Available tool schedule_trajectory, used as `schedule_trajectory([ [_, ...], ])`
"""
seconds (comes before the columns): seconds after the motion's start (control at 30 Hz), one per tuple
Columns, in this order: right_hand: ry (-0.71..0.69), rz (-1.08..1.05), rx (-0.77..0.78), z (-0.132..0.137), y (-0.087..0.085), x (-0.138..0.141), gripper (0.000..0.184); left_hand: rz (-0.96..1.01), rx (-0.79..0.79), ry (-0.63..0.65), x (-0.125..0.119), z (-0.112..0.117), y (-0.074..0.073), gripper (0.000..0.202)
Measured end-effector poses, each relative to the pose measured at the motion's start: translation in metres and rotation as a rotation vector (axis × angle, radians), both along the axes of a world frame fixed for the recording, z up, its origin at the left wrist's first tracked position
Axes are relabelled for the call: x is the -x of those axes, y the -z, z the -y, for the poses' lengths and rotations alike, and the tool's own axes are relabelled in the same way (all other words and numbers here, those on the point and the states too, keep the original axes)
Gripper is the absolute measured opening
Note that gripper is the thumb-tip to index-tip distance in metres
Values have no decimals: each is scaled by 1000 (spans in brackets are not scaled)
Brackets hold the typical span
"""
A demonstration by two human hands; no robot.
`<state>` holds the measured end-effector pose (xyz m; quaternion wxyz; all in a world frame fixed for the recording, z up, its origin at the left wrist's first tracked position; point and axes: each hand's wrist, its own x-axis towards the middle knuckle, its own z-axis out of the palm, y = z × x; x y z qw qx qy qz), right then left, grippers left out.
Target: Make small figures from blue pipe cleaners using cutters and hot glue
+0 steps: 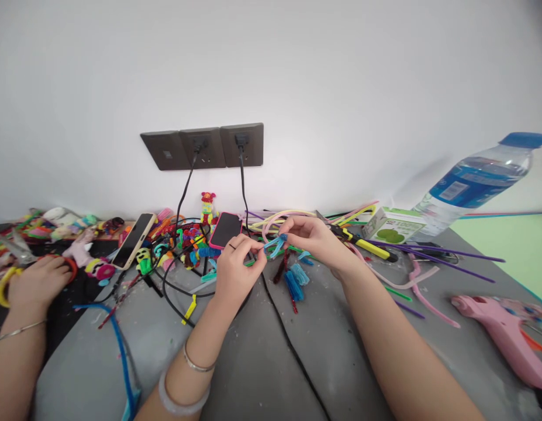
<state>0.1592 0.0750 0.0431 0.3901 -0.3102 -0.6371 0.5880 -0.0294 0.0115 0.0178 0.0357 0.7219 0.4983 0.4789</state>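
Note:
Above the grey table, a small light-blue and blue pipe cleaner piece point(276, 247) is held between both hands. My left hand point(238, 264) pinches its left end between thumb and index finger. On the other side, my right hand point(312, 242) grips the darker blue top with thumb and fingers. Just below lie a bundled dark-blue pipe cleaner piece point(293, 286) and a lighter blue one point(300, 274). A dark-red glittery stem point(280, 268) rests beside them. Fingertips partly hide the held piece.
At far left, another person's hand point(38, 280) holds yellow-handled scissors point(17, 250). Phones point(134, 241), pipe cleaner figures point(143, 261) and black cables point(282, 327) clutter the left and middle. To the right are a cutter point(371, 248), a water bottle point(476, 181) and a pink glue gun point(503, 333).

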Motion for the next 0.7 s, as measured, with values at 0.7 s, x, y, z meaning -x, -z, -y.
schedule_trajectory([
  [0.7, -2, -4, -8, 0, -1, 0, 14, -30, -122, -5, 0, 0, -2, 14],
])
